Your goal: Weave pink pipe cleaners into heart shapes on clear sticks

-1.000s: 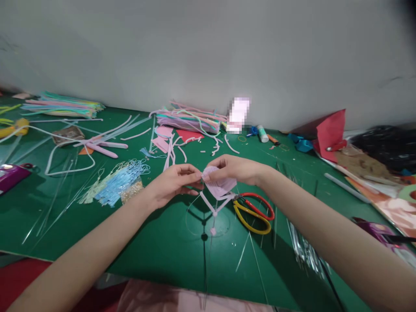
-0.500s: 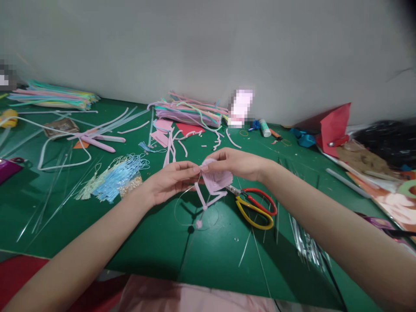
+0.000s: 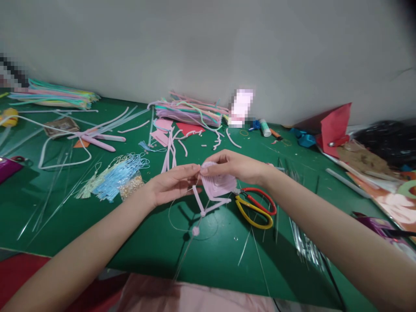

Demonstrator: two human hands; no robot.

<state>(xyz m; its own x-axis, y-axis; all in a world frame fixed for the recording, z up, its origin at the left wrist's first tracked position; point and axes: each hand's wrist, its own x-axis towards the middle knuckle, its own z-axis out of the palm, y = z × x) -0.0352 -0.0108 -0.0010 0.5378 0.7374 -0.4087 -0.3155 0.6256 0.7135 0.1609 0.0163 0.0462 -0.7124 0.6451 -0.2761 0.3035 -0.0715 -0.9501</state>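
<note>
My right hand (image 3: 234,164) pinches the upper edge of a flat pink diamond-shaped pipe-cleaner piece (image 3: 218,184), thumb in front. My left hand (image 3: 170,184) is closed at the fingertips on a thin wire (image 3: 198,177) at the piece's upper left corner. Below the diamond hangs a V-shaped pink strip (image 3: 203,213), and under that a small pink ball (image 3: 195,231) on the wire. Loops of thin wire curve around the ball over the green table. Scissors (image 3: 253,216) with one red and one yellow handle lie just right of the piece.
Bundles of coloured pipe cleaners (image 3: 188,113) lie along the wall. Blue tassels (image 3: 118,177) and a bag of gold beads (image 3: 131,187) sit left of my left hand. Thin wires (image 3: 307,242) lie at the right. A red paper (image 3: 334,130) stands at the back right.
The diamond has turned to face the camera more and shows more of its surface. The strip and the ball hang slightly lower and further left. Both hands keep their pinch.
</note>
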